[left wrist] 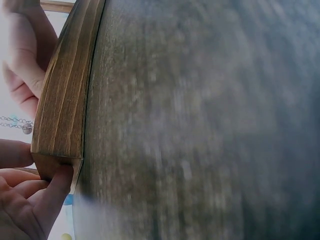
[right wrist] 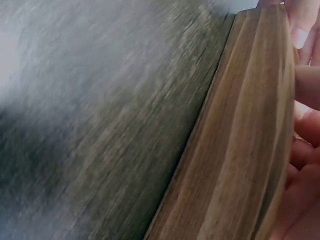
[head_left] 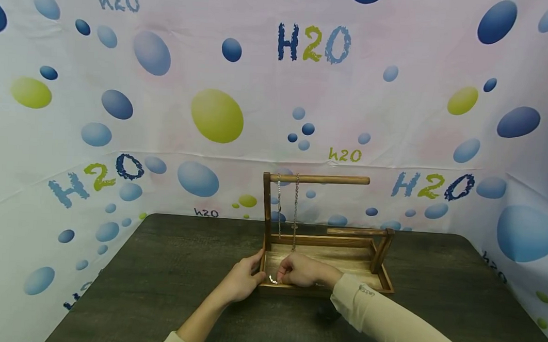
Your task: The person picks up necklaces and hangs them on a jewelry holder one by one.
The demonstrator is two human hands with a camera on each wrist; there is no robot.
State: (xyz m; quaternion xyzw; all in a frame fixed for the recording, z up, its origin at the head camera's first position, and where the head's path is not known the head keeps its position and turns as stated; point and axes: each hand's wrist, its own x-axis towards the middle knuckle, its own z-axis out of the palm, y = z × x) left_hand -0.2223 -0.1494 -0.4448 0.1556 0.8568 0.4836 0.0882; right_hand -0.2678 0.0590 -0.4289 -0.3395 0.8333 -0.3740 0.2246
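A wooden jewelry stand [head_left: 325,292] has a shallow tray, a tall post with a bar on the left and a lower bar on the right. My left hand [head_left: 242,279] grips the tray's left end, the thumb at the rim and fingers against the outer side; the left wrist view shows this hand [left wrist: 32,192] at the corner. Inside the tray, my right hand [head_left: 303,270] pinches a small shiny silvery chain [head_left: 273,280], mostly hidden by the fingers. In the right wrist view the tray's front wall [right wrist: 235,125] partly covers the right hand's fingers [right wrist: 307,82].
Two chain necklaces hang from the upper bar [head_left: 329,179]: a shorter one [head_left: 279,207] by the post and a longer one [head_left: 295,213]. The lower bar [head_left: 356,232] stands on the right. A dark tabletop [head_left: 171,258] lies around the stand, with a printed backdrop behind.
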